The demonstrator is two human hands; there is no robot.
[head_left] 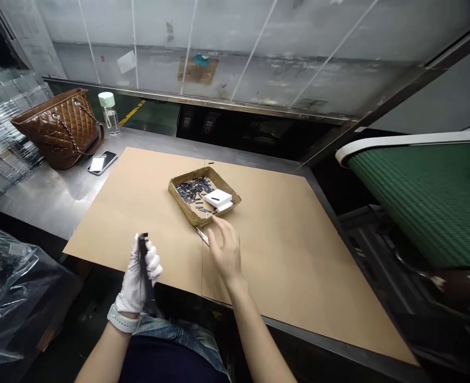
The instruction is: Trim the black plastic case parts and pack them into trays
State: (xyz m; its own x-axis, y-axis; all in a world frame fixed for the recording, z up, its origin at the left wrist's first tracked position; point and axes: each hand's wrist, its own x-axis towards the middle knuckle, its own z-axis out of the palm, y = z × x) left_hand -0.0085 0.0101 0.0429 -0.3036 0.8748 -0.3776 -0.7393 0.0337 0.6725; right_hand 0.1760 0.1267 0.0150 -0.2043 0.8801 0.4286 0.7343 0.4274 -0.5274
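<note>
Gloved left hand [137,279] grips a dark strip [144,260] in front of the woven tray [179,194], bare right hand [227,250] open beside a small metal blade [203,236] at the tray's near corner: unprotected fingers risk a cut if they brush its edge.

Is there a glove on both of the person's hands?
No, the left hand, holding a black strip, wears a white glove, but the right hand is bare.

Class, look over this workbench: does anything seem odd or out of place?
The left hand wears a white fabric glove while the right hand is bare, so the pair looks mismatched.
</note>
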